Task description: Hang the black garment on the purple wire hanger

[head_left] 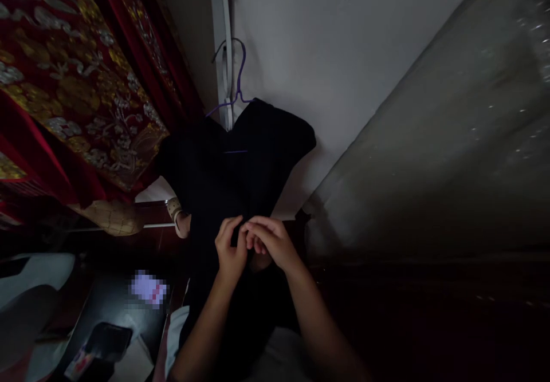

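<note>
A black garment [240, 158] hangs on a purple hanger [238, 78] from a white pipe on the wall. My left hand [230, 250] and my right hand [270, 241] are together low on the front of the garment, fingers curled and pinching the dark cloth. The fingertips of both hands touch each other. What exactly they pinch is hidden in the dark fabric.
A red and gold embroidered curtain [73, 73] hangs at the left. Beige sandals [116, 217] lie on a shelf edge below it. A dark table [116, 313] at the lower left holds a phone and papers. A grey sloping surface [429, 158] fills the right.
</note>
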